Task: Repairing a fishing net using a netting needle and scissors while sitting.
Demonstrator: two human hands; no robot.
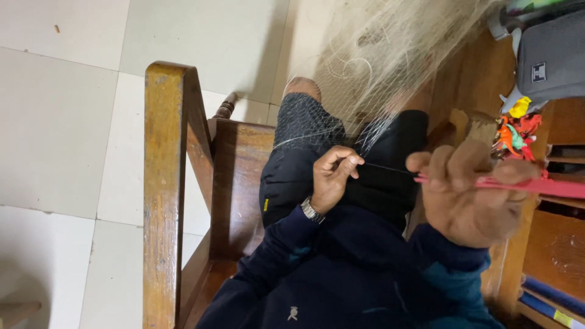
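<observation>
A pale fishing net point(390, 55) hangs from the top of the view and drapes over my knees in black shorts. My left hand point(332, 176), with a metal wristwatch, pinches the net's lower edge and a thin thread point(390, 169) between thumb and fingers. My right hand point(472, 195) is closed around a red netting needle point(536, 184) that points right. The thread runs taut between the two hands.
I sit on a dark wooden chair whose armrest point(164, 183) runs along my left. White floor tiles point(61, 134) lie beyond it. On the right stand a grey bag point(551, 58), small colourful toys point(518, 131) and a wooden shelf point(560, 250).
</observation>
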